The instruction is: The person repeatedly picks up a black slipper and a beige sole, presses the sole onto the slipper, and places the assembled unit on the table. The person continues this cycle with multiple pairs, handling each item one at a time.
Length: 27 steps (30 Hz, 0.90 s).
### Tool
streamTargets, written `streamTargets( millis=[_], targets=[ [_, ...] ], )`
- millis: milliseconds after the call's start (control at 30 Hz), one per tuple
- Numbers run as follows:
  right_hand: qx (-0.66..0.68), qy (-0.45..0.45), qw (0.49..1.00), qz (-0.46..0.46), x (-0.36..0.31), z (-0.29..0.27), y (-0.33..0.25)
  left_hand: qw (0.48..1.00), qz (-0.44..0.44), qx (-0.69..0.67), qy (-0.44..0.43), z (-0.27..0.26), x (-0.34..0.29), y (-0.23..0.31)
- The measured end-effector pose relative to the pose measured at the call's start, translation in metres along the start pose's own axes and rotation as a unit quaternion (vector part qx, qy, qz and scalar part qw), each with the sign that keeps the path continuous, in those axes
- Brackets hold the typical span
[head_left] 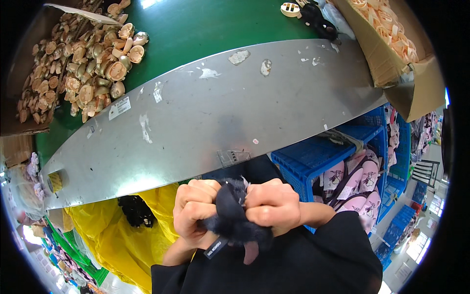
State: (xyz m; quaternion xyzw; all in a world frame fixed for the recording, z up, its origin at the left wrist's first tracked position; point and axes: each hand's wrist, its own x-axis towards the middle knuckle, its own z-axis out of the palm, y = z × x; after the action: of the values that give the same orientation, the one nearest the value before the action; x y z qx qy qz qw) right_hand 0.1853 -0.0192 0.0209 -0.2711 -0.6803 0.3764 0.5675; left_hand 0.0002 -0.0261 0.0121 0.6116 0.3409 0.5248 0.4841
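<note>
Grips a black plush piece [240, 234] at lower centre of the frame, with left hand [195, 210] and right hand [273, 206] clenched on its opposite sides. Held below the near edge of the grey metal counter [196, 122].

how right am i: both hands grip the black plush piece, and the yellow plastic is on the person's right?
Only the side is wrong: the head view shows the yellow plastic on the person's left. The left hand and right hand do both grip the black plush piece.
</note>
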Motion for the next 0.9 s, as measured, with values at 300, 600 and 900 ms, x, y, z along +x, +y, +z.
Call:
streamTargets(
  millis=[300, 600, 900],
  targets=[
    [0.019, -0.090, 0.994, 0.058, 0.006, -0.010, 0.006, 0.997, -0.068, -0.015, -0.025, -0.013, 0.015, 0.008],
    [0.005, -0.058, 0.998, -0.021, 0.025, -0.007, 0.014, 0.993, 0.071, 0.086, -0.049, -0.021, 0.027, 0.023],
    [-0.062, 0.044, 0.995, -0.059, 0.030, 0.023, 0.021, 0.901, 0.162, 0.391, 0.096, -0.016, 0.017, 0.028]
  ],
)
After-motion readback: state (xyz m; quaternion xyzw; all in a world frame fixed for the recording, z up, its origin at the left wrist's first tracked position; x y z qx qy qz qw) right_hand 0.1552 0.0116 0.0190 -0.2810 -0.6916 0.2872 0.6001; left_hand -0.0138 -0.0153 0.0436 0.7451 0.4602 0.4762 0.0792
